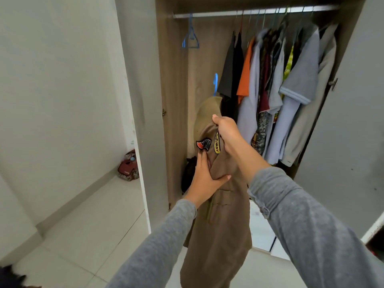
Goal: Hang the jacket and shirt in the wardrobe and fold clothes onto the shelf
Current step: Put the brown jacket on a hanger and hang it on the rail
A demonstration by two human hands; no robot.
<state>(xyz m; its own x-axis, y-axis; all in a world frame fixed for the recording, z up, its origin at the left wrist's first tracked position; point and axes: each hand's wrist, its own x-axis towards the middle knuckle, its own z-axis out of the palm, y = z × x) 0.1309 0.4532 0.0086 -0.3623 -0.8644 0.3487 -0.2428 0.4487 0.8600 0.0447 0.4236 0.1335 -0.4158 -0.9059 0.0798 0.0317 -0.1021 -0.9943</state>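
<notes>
Brown jacket gripped by both hands: right hand clenched at its shoulder, left hand pinching the front. A blue hanger pokes above the collar, well below the rail. Hanging not done; shirt and folding remain, apparently.

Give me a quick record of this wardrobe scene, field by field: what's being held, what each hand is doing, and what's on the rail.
held item: brown jacket with sewn patches, on a blue hanger, not yet on the rail
right hand: grips the jacket near its collar
left hand: grips the jacket front lower down
rail: empty blue hanger at left, hung clothes crowded at right
wardrobe doors: open
floor, left: patterned bag by the wall
</notes>
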